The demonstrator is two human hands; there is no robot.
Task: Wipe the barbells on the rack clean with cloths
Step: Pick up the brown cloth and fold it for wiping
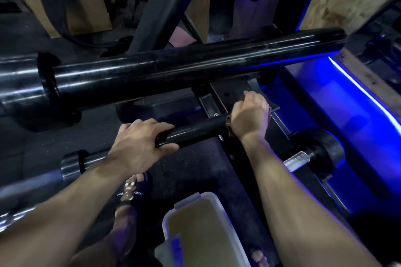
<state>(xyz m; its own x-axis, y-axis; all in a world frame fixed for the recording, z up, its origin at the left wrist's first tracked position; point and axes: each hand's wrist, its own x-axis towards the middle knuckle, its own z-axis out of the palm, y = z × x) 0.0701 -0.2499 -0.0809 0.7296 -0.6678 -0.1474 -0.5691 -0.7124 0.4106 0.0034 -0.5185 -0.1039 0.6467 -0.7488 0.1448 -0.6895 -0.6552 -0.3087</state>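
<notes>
1. Barbell sleeves fill the view: a thick black upper barbell sleeve [191,71] crosses from left to right on the rack [219,102], and a thinner lower barbell sleeve [195,129] lies below it, nearer the person.
2. White plastic tub [201,230] sits on the floor by a sandalled foot [132,193].
3. Dumbbell [319,151] rests at the right, beside the blue-lit edge.
4. Left hand [138,143] curls round the lower sleeve's free end.
5. Right hand [249,115] grips a brown cloth [230,125] wrapped on that sleeve.
</notes>
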